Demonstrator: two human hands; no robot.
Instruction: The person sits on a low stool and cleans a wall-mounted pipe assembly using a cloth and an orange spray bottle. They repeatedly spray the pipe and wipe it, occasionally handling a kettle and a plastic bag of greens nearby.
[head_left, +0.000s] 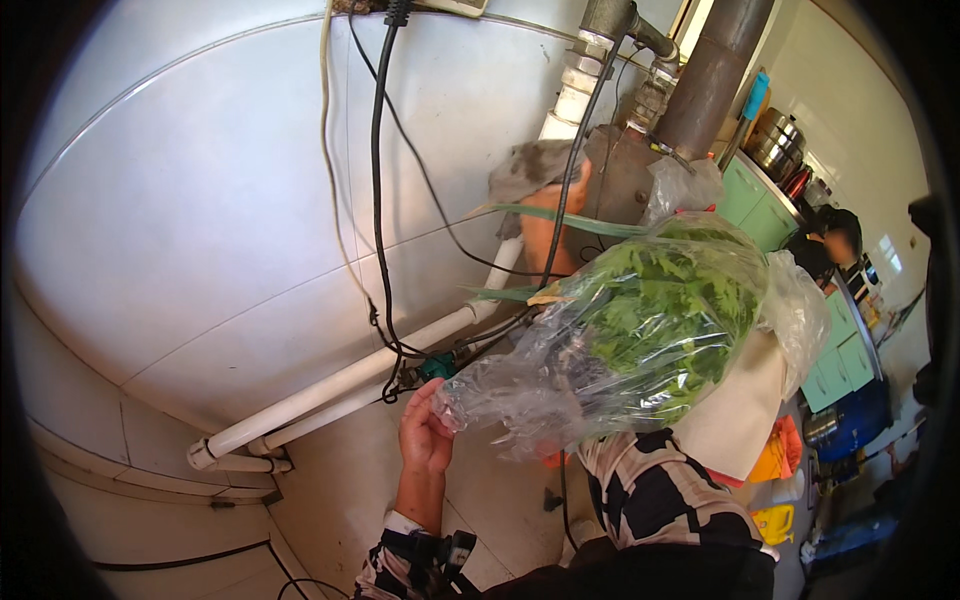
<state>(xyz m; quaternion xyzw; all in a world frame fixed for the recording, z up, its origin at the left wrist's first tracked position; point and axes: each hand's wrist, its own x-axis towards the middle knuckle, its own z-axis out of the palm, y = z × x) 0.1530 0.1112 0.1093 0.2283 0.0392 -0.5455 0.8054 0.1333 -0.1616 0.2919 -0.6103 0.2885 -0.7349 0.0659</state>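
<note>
My left hand (426, 435) pinches the gathered end of a clear plastic bag (525, 390). Leafy green vegetables (667, 307) fill the bag, and long green leaves (577, 221) stick out towards the wall. Beyond the bag, my right hand (551, 236) holds a grey, stained cloth (529, 176) at the white pipe (566, 105), beside a rusty metal body (622, 169). The bag hides most of my right forearm. Whether the cloth touches the pipe is not clear.
Black cables (381, 165) hang before the tiled wall. White pipes (337, 386) and a green valve (437, 367) sit low along it. A brown flue pipe (716, 75) rises behind. Far right are green cabinets (840, 360), a yellow container (774, 523) and another person (840, 240).
</note>
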